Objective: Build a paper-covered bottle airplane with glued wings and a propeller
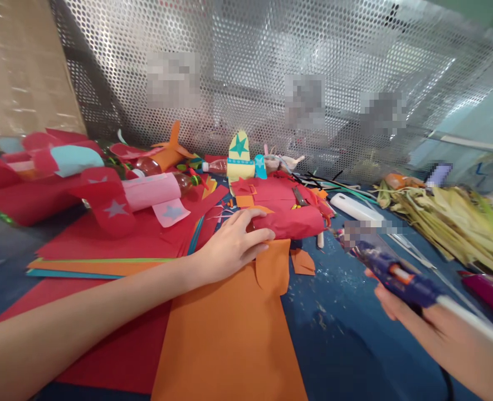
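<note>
My left hand (233,245) reaches over the paper stack, its fingers curled round the near end of a red paper-wrapped bottle (302,223). An orange paper wing (274,264) sticks out below that bottle towards me. My right hand (417,323) grips a dark blue hot glue gun (396,273) by its handle. The gun's nozzle points left towards the wrapped bottle, a short gap away from its right end. A sheet of orange paper (229,340) lies under my left hand, and a small orange scrap (302,262) rests just right of the wing.
Several paper-covered bottle planes, such as a pink one (152,192) and a yellow one (240,167), stand at the back and left. Red paper (116,334) lies at left. Corn husks (459,223) and a white tool (355,209) are right. A perforated metal screen (246,67) closes the back.
</note>
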A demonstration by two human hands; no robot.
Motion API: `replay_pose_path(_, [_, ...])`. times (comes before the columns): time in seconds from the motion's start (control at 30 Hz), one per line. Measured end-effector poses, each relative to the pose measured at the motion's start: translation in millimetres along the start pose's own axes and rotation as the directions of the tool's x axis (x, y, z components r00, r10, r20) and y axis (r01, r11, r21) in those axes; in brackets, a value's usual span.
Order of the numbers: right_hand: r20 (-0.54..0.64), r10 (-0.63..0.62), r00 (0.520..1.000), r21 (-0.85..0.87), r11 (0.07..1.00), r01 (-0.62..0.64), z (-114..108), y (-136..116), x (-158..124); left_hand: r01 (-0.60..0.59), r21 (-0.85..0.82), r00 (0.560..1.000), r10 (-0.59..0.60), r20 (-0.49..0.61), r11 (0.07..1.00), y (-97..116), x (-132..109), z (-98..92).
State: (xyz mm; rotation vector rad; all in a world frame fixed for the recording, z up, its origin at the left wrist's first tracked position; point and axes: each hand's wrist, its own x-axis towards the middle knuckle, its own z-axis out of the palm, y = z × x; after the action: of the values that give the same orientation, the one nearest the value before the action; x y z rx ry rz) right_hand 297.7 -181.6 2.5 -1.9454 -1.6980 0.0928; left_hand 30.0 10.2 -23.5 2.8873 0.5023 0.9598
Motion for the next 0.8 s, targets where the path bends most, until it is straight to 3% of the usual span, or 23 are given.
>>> replay_pose_path(0.07, [0.023,-0.022,0.999,-0.055,0.998,0.024,3.5,13.9,-5.3,0.013,-0.007,1.0,-0.013,0.005,1.0,0.1,0.3,0.0])
replay_pose_path(0.2, [0.205,-0.089,0.975,-0.144,0.982,0.121,16.1,33.6,-11.5,0.04,-0.03,0.999,-0.04,0.006,0.999,-0.8,0.1,1.3])
replay_pose_path(0.33, [0.308,-0.078,0.948,-0.184,0.973,0.14,7.4,28.8,-3.7,0.069,-0.054,0.998,-0.07,-0.004,0.996,-1.1,0.6,0.0])
replay_pose_path(0.43, [0.23,-0.117,0.966,-0.164,0.974,0.157,-6.4,3.4,14.1,0.086,-0.069,0.996,-0.086,-0.002,0.994,0.4,1.5,-2.5])
replay_pose_path(0.53, [0.043,-0.212,0.976,-0.145,0.966,0.216,-3.5,-30.3,38.9,0.094,-0.069,0.996,-0.094,0.005,0.993,2.5,2.0,-4.5])
replay_pose_path(0.67, [-0.047,-0.527,0.849,-0.126,0.846,0.518,25.7,-59.7,71.5,0.112,-0.064,0.994,-0.111,0.017,0.992,4.1,1.9,-5.3])
replay_pose_path(0.73, [-0.046,-0.597,0.801,-0.168,0.795,0.583,38.7,-64.4,83.5,0.116,-0.066,0.993,-0.115,0.015,0.991,4.0,1.9,-5.3])
replay_pose_path(0.8, [-0.03,-0.617,0.787,-0.177,0.778,0.603,46.4,-65.6,91.8,0.114,-0.067,0.993,-0.114,0.009,0.991,3.9,2.1,-5.2])
